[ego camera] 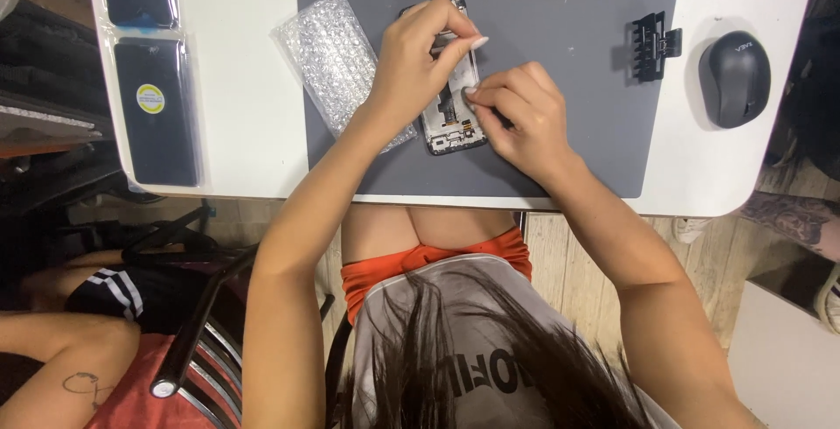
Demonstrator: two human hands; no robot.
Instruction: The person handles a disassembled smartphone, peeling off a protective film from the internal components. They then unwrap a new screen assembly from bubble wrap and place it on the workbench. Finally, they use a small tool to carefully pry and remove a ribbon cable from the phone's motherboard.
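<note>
An opened phone frame [451, 123] with bare circuitry lies on a grey work mat [569, 61]. My left hand [422, 57] rests on top of the phone and holds it down, fingers curled over its upper part. My right hand [518, 114] is at the phone's right edge, thumb and forefinger pinched together on something small that I cannot make out. Most of the phone is hidden under both hands.
A bubble-wrap bag [332, 57] lies left of the phone. Two dark phone screens in clear sleeves [156, 109] sit at the table's left. A black clip tool [652, 44] and a dark mouse [735, 77] are at the right. Another person's leg [52, 350] is at lower left.
</note>
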